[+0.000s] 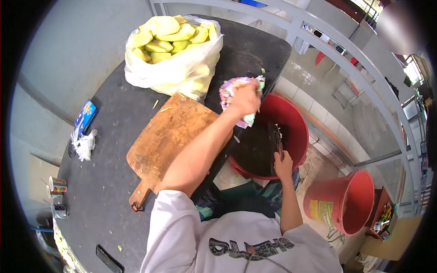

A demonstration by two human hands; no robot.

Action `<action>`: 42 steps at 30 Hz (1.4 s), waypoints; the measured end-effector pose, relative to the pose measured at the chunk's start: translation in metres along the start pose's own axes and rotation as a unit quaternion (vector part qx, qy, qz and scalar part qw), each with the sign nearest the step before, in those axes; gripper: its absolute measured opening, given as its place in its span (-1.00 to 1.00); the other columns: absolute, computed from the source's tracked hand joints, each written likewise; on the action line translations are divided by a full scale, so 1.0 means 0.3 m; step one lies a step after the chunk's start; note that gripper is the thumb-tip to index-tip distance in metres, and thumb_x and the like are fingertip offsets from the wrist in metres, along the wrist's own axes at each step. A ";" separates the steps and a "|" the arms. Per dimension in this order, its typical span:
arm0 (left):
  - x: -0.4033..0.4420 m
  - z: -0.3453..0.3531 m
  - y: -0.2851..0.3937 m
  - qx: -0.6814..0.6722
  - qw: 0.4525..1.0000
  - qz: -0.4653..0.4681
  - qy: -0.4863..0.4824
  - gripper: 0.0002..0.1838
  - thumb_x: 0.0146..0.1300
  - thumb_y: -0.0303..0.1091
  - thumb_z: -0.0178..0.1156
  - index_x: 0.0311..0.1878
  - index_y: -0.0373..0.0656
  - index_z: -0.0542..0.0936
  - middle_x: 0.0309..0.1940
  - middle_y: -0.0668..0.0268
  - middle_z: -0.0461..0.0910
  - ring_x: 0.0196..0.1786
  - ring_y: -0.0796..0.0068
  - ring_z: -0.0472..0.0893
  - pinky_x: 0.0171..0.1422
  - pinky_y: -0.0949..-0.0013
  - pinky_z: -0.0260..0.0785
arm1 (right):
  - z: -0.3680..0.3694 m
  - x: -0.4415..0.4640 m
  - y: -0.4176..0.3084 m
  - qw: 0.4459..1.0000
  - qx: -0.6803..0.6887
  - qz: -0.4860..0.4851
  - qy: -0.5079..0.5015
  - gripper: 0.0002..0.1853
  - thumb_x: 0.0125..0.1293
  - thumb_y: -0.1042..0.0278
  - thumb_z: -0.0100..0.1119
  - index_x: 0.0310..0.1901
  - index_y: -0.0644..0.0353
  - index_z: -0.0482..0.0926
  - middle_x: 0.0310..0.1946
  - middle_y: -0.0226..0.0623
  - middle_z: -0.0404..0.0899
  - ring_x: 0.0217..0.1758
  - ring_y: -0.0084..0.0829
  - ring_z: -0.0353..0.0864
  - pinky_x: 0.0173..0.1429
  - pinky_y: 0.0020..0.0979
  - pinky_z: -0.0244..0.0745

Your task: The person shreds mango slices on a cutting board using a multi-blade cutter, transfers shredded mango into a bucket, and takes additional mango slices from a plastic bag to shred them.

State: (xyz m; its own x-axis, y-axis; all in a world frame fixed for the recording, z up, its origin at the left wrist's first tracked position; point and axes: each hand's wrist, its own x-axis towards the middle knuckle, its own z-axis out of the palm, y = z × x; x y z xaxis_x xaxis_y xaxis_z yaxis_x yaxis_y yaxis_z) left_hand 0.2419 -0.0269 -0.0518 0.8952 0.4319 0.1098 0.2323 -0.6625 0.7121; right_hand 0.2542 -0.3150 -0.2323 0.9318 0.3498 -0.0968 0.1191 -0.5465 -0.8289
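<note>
My left hand is closed on a crumpled, multicoloured cloth at the right edge of the black table. Just beside it stands a red bucket with a dark inside. My right hand grips the handle of a knife, whose dark blade points away from me over the bucket's opening. Small pale scraps cling along the blade. Under my left forearm lies a wooden cutting board, its handle toward me. Behind the board, a white plastic bag is full of peeled, cut green-yellow fruit.
A second red bucket stands on the floor at the right. On the table's left are a blue packet, a small white plastic bag, cups and a phone. A metal railing runs beyond the table.
</note>
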 end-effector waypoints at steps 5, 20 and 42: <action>-0.039 -0.028 0.139 -0.229 0.971 -0.026 -0.068 -0.86 0.50 -0.34 0.09 -0.01 -0.16 0.47 -0.26 0.15 0.67 -0.17 0.35 0.66 -0.05 0.20 0.49 | -0.042 -0.052 -0.115 0.996 -0.053 -0.072 0.031 -0.68 0.34 0.26 0.25 0.00 0.31 0.56 -0.27 0.15 0.68 -0.11 0.15 0.71 -0.01 -0.04 0.53; -0.747 -0.533 -0.160 -0.084 0.973 -0.125 0.175 -0.72 0.26 -0.56 0.23 0.04 -0.28 0.50 -0.16 0.12 0.65 -0.10 0.25 0.68 -0.05 0.18 0.55 | -0.090 -0.066 -0.087 0.989 -0.062 -0.118 0.067 -0.62 0.31 0.39 0.27 0.13 0.30 0.51 -0.14 0.18 0.66 -0.09 0.22 0.67 0.04 -0.01 0.53; -0.263 0.244 0.170 0.341 0.842 0.414 -0.050 -0.18 0.17 -0.35 0.25 0.50 0.56 0.35 0.61 0.16 0.09 0.58 0.02 0.18 0.51 -0.29 0.10 | -0.359 -0.170 -0.223 0.915 -0.212 -0.329 0.097 -0.41 0.00 0.51 0.43 0.17 0.13 0.59 -0.11 -0.23 0.61 -0.21 -0.09 0.69 -0.14 -0.15 0.60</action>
State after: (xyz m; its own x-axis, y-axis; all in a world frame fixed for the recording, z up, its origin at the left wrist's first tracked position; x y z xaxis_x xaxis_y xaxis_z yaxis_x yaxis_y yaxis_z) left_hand 0.2111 -0.1396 -0.0748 0.8771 -0.3831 0.2898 -0.3543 -0.9233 -0.1483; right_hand 0.2358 -0.3782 -0.1125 0.6491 0.5905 0.4795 0.7602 -0.5266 -0.3805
